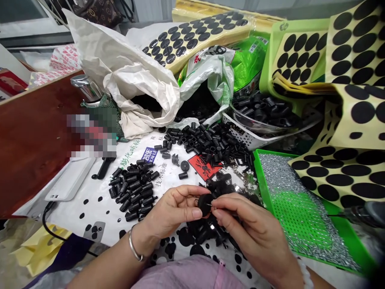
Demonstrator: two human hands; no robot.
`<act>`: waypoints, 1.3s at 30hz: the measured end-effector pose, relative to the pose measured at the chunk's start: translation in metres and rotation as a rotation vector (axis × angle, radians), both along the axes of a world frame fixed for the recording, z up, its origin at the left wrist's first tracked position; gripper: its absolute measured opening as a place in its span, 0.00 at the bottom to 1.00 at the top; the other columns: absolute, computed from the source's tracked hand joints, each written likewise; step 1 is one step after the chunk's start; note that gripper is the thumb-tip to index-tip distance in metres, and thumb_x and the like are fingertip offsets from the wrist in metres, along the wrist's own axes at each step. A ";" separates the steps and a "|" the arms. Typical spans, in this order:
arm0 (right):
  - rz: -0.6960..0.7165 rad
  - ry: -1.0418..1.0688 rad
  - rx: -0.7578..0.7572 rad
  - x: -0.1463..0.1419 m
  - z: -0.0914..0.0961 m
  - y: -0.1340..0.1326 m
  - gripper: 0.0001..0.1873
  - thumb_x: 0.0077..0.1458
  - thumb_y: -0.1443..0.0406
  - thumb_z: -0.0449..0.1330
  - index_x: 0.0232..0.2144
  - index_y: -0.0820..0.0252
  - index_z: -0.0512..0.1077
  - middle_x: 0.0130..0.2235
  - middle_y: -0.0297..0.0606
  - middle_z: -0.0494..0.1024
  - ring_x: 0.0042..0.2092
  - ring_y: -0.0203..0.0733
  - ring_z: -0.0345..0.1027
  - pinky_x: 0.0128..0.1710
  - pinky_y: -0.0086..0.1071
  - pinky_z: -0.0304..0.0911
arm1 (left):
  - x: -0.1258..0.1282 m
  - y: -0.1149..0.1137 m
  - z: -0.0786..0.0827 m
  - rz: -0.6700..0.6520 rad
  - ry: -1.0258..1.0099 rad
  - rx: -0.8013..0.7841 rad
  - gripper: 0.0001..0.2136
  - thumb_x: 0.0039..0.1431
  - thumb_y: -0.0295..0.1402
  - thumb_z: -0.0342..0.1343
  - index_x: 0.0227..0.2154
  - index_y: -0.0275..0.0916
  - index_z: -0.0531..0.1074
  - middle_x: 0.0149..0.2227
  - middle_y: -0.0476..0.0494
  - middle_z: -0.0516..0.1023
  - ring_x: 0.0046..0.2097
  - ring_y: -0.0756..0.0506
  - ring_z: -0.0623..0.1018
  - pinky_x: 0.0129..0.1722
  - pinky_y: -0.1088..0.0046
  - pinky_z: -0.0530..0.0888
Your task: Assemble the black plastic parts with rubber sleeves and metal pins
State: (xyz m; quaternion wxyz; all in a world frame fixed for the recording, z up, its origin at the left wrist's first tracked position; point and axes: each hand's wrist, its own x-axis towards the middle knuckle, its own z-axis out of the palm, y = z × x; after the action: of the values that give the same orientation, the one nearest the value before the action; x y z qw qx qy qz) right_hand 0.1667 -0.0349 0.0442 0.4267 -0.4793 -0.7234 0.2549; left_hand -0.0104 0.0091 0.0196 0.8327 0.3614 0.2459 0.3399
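Note:
Between the thumb and fingers of my left hand [173, 206] is a small round black disc [205, 204], held up on its edge. My right hand [251, 226] pinches a thin metal pin [212, 205] that points at the middle of the disc; whether it is inserted, I cannot tell. Under both hands lies a heap of black plastic parts [204, 233], partly hidden by my fingers. A pile of black plastic cylinders [136, 194] is left of my left hand. Beyond my hands spread more short black tubes [210, 138].
At right, a green tray [259, 176] holds many small metal pieces, with a power driver's dark nose [365, 214] over its edge. Yellow sheets of black discs [339, 172] overhang it. Behind stand a clear bowl [261, 120] and open white bag [141, 84]; left lies a cabled white device [70, 178].

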 end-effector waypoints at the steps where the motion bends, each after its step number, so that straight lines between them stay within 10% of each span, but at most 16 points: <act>1: -0.005 -0.009 0.011 0.000 0.000 0.000 0.07 0.53 0.71 0.55 0.35 0.58 0.69 0.34 0.35 0.74 0.35 0.33 0.70 0.33 0.25 0.67 | 0.001 -0.001 0.000 0.004 0.007 0.009 0.18 0.45 0.27 0.64 0.42 0.36 0.72 0.31 0.46 0.77 0.33 0.52 0.75 0.35 0.79 0.71; 13: -0.132 -0.010 0.045 -0.015 -0.015 0.000 0.05 0.54 0.72 0.52 0.31 0.59 0.66 0.31 0.36 0.70 0.33 0.35 0.66 0.31 0.28 0.65 | 0.008 -0.011 -0.005 0.160 0.015 0.122 0.15 0.45 0.23 0.63 0.39 0.36 0.73 0.33 0.46 0.77 0.33 0.52 0.75 0.34 0.79 0.72; 21: -0.129 0.149 -0.218 -0.010 -0.022 -0.001 0.03 0.55 0.68 0.53 0.31 0.56 0.66 0.32 0.32 0.70 0.30 0.32 0.67 0.29 0.24 0.65 | 0.013 -0.015 -0.006 0.174 0.020 0.138 0.16 0.45 0.24 0.63 0.39 0.37 0.71 0.36 0.45 0.74 0.35 0.50 0.75 0.37 0.75 0.72; 28: -0.113 -0.022 0.001 0.000 -0.034 -0.004 0.04 0.54 0.68 0.54 0.34 0.55 0.67 0.43 0.37 0.68 0.46 0.35 0.65 0.44 0.24 0.63 | 0.009 -0.019 -0.009 0.150 0.114 0.174 0.18 0.44 0.28 0.64 0.40 0.34 0.70 0.37 0.43 0.71 0.38 0.49 0.73 0.41 0.71 0.70; 39: -0.021 0.091 -0.038 0.007 -0.051 -0.012 0.07 0.52 0.69 0.57 0.36 0.57 0.67 0.45 0.38 0.70 0.46 0.34 0.67 0.46 0.20 0.64 | 0.001 -0.018 -0.005 0.278 0.454 0.970 0.22 0.46 0.34 0.63 0.44 0.32 0.69 0.34 0.40 0.70 0.33 0.48 0.71 0.34 0.73 0.72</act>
State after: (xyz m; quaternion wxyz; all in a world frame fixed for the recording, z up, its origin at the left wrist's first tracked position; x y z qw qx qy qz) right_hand 0.1732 -0.0473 -0.0069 0.4526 -0.4827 -0.6931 0.2859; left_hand -0.0094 -0.0086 0.0143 0.4443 0.7319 0.2799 0.4343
